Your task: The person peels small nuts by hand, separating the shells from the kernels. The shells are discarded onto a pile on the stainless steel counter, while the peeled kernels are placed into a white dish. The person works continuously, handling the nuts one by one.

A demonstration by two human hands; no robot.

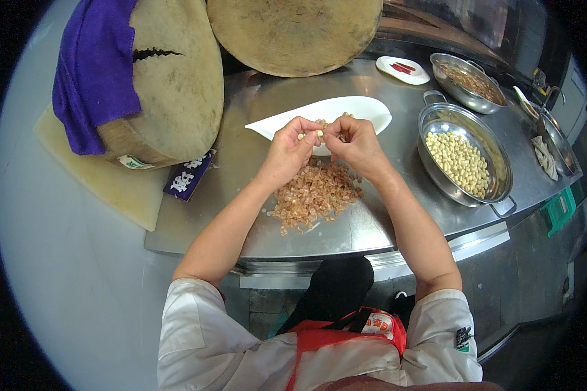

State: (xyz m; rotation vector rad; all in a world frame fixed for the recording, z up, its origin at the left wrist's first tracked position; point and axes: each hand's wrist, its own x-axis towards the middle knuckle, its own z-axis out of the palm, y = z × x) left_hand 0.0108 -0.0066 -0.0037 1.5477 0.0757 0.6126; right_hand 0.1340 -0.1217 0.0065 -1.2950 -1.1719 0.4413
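Observation:
Just above the near side of a white leaf-shaped dish (286, 118), my two hands meet at the fingertips. Between the thumb and forefinger of my left hand (287, 151) is a pale peeled nut (319, 133), apparently a peanut; another pale one shows by the curled fingers. My right hand (356, 146) pinches at the same nut from the other side, its inner fingers partly hidden. Brownish unpeeled nuts (347, 115) lie in the dish, mostly covered by my hands. Below my wrists, a loose heap of papery brown nut skins (318, 195) is spread on the steel table (367, 229).
At right stands a two-handled steel pot (500, 161) with peeled nuts (457, 163). Behind it are a steel pan of brown food in liquid (474, 83) and a white plate (385, 66) with red pieces. Thick round wooden chopping blocks (181, 107), one under a purple cloth (93, 73), border the far left.

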